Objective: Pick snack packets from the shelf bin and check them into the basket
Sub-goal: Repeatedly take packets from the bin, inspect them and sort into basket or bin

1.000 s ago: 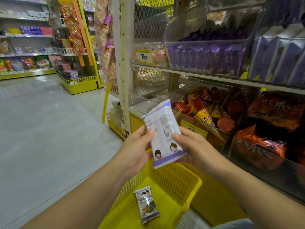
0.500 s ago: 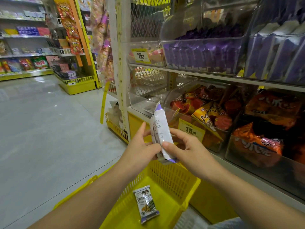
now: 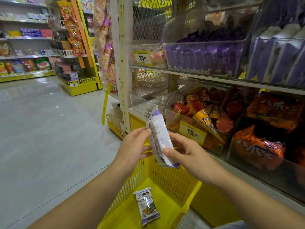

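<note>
Purple-and-white snack packet (image 3: 160,138) held upright, nearly edge-on, above the far rim of the yellow basket (image 3: 175,180). Left hand (image 3: 133,146) pinches its left edge; right hand (image 3: 184,152) grips its lower part, thumb in front, fingers apparently behind. Second packet (image 3: 146,205) lies flat mid-floor in the basket, bare floor along every edge.

Held packet (image 3: 159,138) stands upright btwn both hands, above the far wall of the basket (image 3: 173,180). Left hand (image 3: 133,146) pinches its left edge; right hand (image 3: 186,154) grips its right side, thumb across the front. Basket sits below the hands, in front of the shelf unit (image 3: 206,77). A second packet (image 3: 146,206) lies flat on the basket bottom. Shelf unit runs along the right: upper bins (image 3: 203,57) over lower bins (image 3: 206,116), w/ a price tag (image 3: 192,132) on a lower bin front, just right of the held packet. Aisle floor (image 3: 41,129) opens to the left, more shelves (image 3: 24,38) at its far end.
</note>
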`<state>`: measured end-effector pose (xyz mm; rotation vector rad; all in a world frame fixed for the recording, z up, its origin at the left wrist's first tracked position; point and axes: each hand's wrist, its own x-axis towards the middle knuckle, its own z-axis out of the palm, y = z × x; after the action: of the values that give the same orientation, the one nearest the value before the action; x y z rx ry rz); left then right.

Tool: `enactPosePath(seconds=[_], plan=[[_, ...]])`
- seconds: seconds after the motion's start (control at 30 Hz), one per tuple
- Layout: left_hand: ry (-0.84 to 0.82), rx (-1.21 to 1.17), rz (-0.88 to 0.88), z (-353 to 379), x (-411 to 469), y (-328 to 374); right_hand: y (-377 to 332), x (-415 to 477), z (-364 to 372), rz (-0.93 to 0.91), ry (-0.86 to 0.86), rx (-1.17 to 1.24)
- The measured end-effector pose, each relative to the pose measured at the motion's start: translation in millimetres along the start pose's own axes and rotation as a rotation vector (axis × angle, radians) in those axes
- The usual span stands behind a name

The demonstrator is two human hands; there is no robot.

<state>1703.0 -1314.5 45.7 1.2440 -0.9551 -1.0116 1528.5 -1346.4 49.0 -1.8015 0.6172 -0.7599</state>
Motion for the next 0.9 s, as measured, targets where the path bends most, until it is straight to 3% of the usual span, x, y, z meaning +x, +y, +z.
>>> enactPosePath(seconds=[0.2, 0.43, 0.53, 0.73, 0.9], plan=[[-0.225, -0.140, -0.092, 19, -17, 6, 3, 1, 4, -0.036, 0.080, -0.170], [-0.108, -0.421, -0.068, 24, -18, 17, -22, -10, -9, 0.017, 0.082, -0.054], [-0.090, -0.396, -0.009, 32, -22, 26, -39, -28, -20, 0.006, 0.066, -0.019], [-0.226, -0.306, 0.136, 84, -39, 65, -95, -65, -60, -0.041, 0.198, -0.074], [-0.312, -0.262, 0.312, 149, -48, 127, -169, -96, -104, -0.167, 0.301, -0.414]])
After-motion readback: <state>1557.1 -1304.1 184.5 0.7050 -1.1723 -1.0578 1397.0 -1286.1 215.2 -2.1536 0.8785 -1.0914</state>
